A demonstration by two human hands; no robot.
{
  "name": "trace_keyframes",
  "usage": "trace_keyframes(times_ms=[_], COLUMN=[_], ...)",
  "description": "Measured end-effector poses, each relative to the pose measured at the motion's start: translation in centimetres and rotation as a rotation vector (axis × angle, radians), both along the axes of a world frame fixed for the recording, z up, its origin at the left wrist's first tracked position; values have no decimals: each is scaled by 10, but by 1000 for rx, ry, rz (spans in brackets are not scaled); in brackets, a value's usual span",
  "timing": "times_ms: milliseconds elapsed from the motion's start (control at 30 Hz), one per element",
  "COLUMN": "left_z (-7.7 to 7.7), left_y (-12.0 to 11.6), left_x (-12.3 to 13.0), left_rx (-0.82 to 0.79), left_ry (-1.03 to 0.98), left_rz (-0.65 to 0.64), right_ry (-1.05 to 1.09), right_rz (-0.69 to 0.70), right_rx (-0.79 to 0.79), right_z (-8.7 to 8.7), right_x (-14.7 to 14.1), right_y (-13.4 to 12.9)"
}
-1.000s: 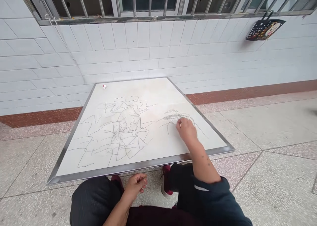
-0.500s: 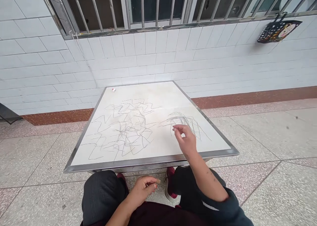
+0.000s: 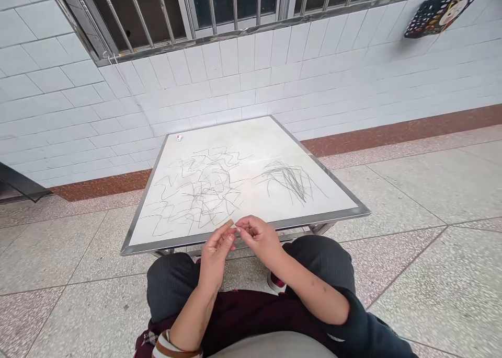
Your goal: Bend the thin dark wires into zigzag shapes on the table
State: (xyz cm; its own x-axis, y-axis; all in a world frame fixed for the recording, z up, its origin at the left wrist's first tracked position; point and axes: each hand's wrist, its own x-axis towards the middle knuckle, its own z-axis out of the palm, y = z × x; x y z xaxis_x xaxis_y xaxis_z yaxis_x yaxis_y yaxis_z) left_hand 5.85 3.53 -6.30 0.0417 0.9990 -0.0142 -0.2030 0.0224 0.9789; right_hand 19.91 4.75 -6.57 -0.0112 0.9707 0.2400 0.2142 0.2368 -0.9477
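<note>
My left hand [image 3: 217,248] and my right hand [image 3: 259,239] meet over the near edge of a white table [image 3: 243,133]. Thumb and fingers are pinched on both, the fingertips almost touching. A small tan patch shows at a left fingertip; whatever thin thing lies between the fingers is too small to make out. Thin dark strands [image 3: 292,183], like wire or thread, lie in a dense bundle on the table's right. Looser, crooked strands [image 3: 209,191] spread tangled across its left half.
A small white and red item [image 3: 179,138] sits in the table's far left corner. Metal trim [image 3: 341,186] borders the tabletop. Behind it stands a white tiled wall [image 3: 219,81] with a barred window [image 3: 235,8]. A patterned bag [image 3: 441,15] hangs at the right. My knees are under the near edge.
My right hand has moved left and toward me from the dense bundle. My left hand has risen from my lap to meet it. The view has shifted and tilted slightly.
</note>
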Motion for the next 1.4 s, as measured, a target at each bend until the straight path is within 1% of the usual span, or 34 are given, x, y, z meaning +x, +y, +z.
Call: trace_keyframes(times_ms=[167, 267, 367, 433, 533, 633, 867, 1000, 1167, 1400], left_z=[-10, -14, -15, -14, -11, -7, 0, -1, -3, -4], left_y=[-2, 0, 2, 4, 7, 8, 2, 0, -2, -2], left_x=[4, 2, -4, -10, -20, -26, -23, -21, -21, -21], left_rx=[-58, -96, -146, -166, -144, -117, -134, -120, -129, -172], left_ry=[-194, -285, -364, -389, -408, -424, -398, -391, -378, -378], left_rz=[108, 162, 210, 241, 271, 289, 274, 279, 243, 217], right_ry=[-107, -96, 85, 218, 327, 402, 463, 494, 522, 635], right_rz=[38, 80, 186, 294, 421, 476, 518, 527, 513, 584], right_rx=[71, 74, -48, -182, -378, -456, -473, -486, -489, -596], right_z=[-5, -9, -13, -14, -15, -16, -15, -14, -14, -14], right_x=[-11, -18, -22, -23, -22, -21, -19, -21, -22, -21], right_y=[-7, -10, -11, -12, -12, -13, -13, -14, -14, -14])
